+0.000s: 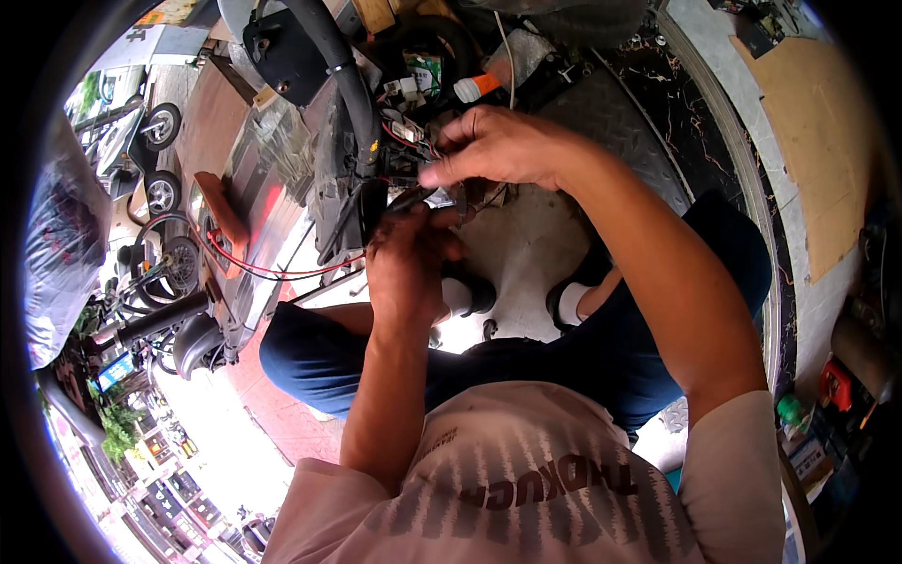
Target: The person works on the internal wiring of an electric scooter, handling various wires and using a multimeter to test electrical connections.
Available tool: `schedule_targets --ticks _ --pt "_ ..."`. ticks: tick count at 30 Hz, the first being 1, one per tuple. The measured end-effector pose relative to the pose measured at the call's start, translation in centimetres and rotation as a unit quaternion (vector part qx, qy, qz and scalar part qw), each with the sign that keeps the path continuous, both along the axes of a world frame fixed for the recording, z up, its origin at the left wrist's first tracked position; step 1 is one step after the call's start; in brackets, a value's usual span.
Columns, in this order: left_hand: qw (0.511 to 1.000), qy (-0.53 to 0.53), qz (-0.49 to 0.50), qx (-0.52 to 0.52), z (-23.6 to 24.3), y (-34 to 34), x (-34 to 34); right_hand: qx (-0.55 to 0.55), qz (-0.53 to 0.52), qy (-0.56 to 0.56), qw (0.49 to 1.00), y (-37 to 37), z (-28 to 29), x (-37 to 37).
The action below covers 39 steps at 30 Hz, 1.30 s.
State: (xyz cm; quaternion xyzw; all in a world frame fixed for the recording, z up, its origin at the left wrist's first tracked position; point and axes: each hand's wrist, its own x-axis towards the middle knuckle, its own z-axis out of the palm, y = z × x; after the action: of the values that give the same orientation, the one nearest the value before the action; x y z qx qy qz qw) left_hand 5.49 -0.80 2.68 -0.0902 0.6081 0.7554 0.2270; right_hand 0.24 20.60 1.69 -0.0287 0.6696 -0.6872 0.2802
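Note:
Both my hands meet at a nest of wiring beside a thick black frame tube (349, 89) of what looks like a scooter or motorbike. My left hand (406, 268) is closed from below, its fingers curled near a dark cable-like piece; what they grip is partly hidden. From the right, my right hand (503, 148) reaches in with thumb and fingers pinched together over the wiring, and the small thing between them cannot be made out. A pale connector with red wires (406, 130) lies just left of my right fingertips. A red and black wire pair (303, 274) trails left from my left hand.
An orange-and-white bottle (477, 88) lies among clutter beyond my right hand. A dark tread-plate surface (601, 122) stretches to the right, with cardboard (813, 141) farther out. At left are a reddish-brown bracket (222, 211) and parked two-wheelers (174, 263). My knees flank the work.

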Motion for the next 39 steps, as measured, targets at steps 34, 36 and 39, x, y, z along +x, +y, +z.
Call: schedule_targets --ticks 34,36,39 --pt "0.984 -0.167 0.000 -0.062 -2.4 -2.6 0.3 -0.027 0.032 -0.014 0.999 1.2 0.4 0.3" --pt "0.978 -0.189 -0.021 -0.091 -2.1 -2.7 0.2 -0.048 0.024 -0.003 0.999 1.1 -0.1 0.4" --pt "0.990 -0.102 -0.026 -0.090 -2.9 -3.0 0.8 -0.045 0.016 -0.003 0.999 1.0 -0.2 0.4"
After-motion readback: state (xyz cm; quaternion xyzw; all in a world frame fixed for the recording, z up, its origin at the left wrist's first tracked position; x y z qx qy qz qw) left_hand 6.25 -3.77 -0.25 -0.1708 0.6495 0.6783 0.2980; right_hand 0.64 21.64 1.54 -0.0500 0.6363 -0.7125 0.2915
